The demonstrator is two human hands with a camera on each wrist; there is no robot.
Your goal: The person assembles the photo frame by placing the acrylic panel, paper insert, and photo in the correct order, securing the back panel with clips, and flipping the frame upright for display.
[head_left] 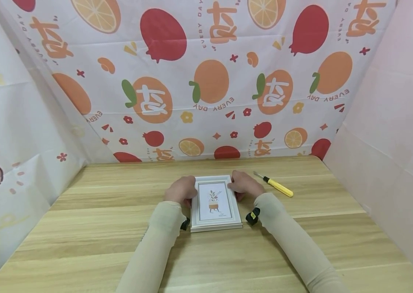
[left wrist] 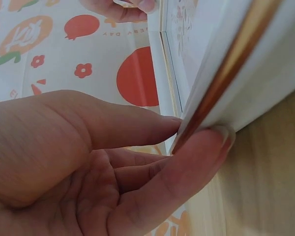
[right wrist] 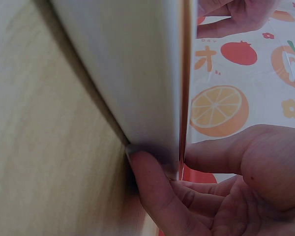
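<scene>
A white picture frame with a potted-plant print lies face up on the wooden table. My left hand grips its left side near the far corner. On the opposite side, my right hand holds the frame's right edge. The left wrist view shows the left thumb on the front edge of the picture frame and the index finger against its side. In the right wrist view, thumb and index finger pinch the edge of the picture frame, with the fingertip at the tabletop.
A screwdriver with a yellow handle lies to the right of the right hand. The wooden table ends at a fruit-patterned cloth behind, with pale cloth sides at left and right.
</scene>
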